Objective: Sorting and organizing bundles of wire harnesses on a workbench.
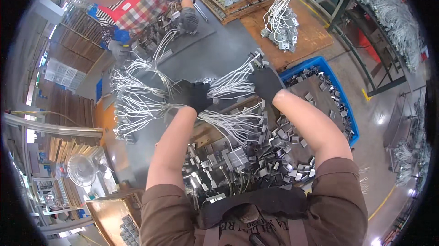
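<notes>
Two gloved hands listed, both reaching over a grey worktop (215, 56). Item: left hand (194, 96), fingers curled and apparently gripping the gathered end of a white wire bundle (231, 82). Item: right hand (266, 84), at the bundle's other end, beside its small metal end pieces (256, 58); we cannot tell whether its fingers are closed. Bundle's place: spanning the two hands, its wires fanning out toward the right.

Also on hand: a second wire bundle (235, 125), nearer us; further wire bundles (137, 114) at left; loose metal parts (288, 148) at near right; a blue tray (353, 125) beyond them.

Step in hand, by our judgement: gathering and evening up the bundle. Next move, as we judge it, calls for a steady left grip while the right hand squares the metal ends, without snagging the second bundle's wires close below.
</notes>
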Motion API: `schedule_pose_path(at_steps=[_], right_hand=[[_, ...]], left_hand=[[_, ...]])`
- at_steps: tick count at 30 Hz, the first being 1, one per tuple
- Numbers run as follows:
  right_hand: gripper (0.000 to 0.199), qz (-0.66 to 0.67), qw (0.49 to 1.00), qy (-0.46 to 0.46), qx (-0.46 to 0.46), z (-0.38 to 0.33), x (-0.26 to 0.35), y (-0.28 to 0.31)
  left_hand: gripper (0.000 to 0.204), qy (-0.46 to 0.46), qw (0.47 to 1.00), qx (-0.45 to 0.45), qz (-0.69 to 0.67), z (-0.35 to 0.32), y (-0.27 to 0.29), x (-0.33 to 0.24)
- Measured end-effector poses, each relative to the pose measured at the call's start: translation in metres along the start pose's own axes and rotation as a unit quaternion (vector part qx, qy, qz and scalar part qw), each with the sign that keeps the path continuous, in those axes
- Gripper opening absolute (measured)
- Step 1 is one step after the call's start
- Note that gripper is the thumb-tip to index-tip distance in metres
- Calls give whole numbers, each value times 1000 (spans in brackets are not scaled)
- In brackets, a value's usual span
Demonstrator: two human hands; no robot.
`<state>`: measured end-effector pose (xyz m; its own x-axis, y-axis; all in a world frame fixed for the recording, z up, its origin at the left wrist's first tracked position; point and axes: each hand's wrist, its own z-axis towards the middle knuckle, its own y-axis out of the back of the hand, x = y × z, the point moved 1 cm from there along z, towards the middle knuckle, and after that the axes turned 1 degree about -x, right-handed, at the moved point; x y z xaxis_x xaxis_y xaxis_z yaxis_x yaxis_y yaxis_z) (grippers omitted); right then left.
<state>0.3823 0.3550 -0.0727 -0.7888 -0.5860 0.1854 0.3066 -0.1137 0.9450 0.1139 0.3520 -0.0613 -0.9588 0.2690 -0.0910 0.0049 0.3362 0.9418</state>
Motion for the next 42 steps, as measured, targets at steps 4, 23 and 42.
schedule_pose_path(at_steps=[4, 23, 42], right_hand=[[20, 51, 998, -15, -28, 3, 10, 9], [28, 127, 983, 5, 130, -67, 107, 90], [24, 831, 493, -241, 86, -20, 102, 0]], left_hand=[[74, -16, 993, -95, 65, -3, -27, 20], [38, 126, 702, -120, -691, -326, -51, -109], [31, 119, 810, -381, -429, -538, -18, -97]])
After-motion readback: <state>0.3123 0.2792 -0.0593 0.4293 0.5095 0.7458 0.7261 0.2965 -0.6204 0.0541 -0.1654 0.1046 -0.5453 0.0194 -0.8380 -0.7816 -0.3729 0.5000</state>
